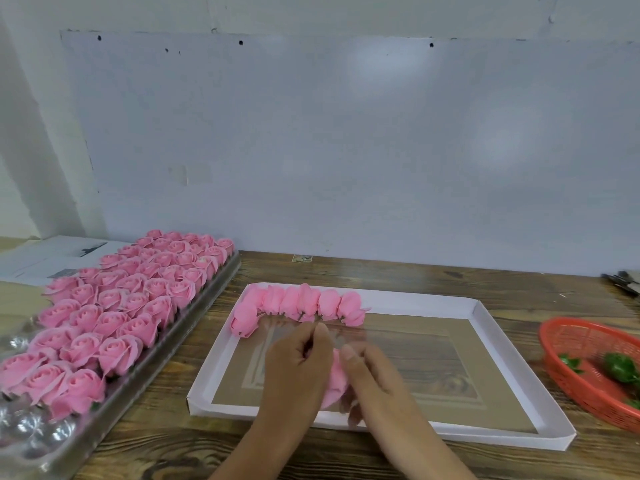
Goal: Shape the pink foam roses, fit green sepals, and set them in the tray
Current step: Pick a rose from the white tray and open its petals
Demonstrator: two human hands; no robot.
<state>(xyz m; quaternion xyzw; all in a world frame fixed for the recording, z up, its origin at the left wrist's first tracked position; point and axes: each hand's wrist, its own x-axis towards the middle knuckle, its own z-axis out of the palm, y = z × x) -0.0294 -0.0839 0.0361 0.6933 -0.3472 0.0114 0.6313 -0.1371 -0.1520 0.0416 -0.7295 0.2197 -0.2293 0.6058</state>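
My left hand (pixel 294 368) and right hand (pixel 372 379) both pinch one soft pink foam rose (pixel 335 379) between them, bare glossy floor of the white tray (pixel 485 344) stretching right of my fingers.

Left hand (pixel 298 368), right hand (pixel 372 379) bare; forearms bare, unsleeved; trimmed nails.

Head camera looks forward and down, close over the table (pixel 346 278)
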